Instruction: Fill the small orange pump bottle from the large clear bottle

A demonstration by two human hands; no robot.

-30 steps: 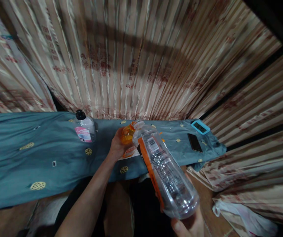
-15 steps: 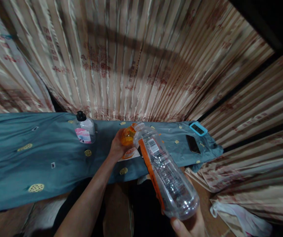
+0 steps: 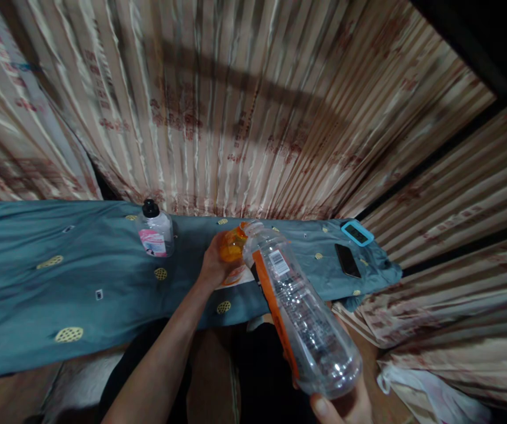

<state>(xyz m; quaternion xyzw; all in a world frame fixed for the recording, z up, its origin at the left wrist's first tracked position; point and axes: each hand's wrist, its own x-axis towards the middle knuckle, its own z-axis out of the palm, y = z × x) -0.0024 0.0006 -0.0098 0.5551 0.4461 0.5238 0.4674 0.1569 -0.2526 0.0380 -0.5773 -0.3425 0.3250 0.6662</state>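
Note:
My left hand [image 3: 214, 262] is closed round an orange see-through bottle [image 3: 232, 246], whose mouth tilts toward the right. In my right hand [image 3: 344, 403] is the base of a large clear plastic bottle [image 3: 308, 318] with an orange label and a barcode. This bottle slants, its neck up and to the left, and the two mouths meet or nearly meet; I cannot tell if they touch. No liquid can be made out in the clear bottle. A white and orange printed piece [image 3: 238, 277] shows below the orange bottle, partly hidden.
On the teal cloth-covered table [image 3: 116, 318], a clear bottle with a black cap [image 3: 156, 232] stands to the left. A dark phone [image 3: 347, 260] and a blue-framed digital clock [image 3: 357, 233] lie at the right. Pleated curtains [image 3: 244, 118] hang behind. A white bag [image 3: 430, 388] is at lower right.
The whole view has shifted slightly, moving everything a little to the right. Both hands keep their hold, and the two bottles stay mouth to mouth in nearly the same pose.

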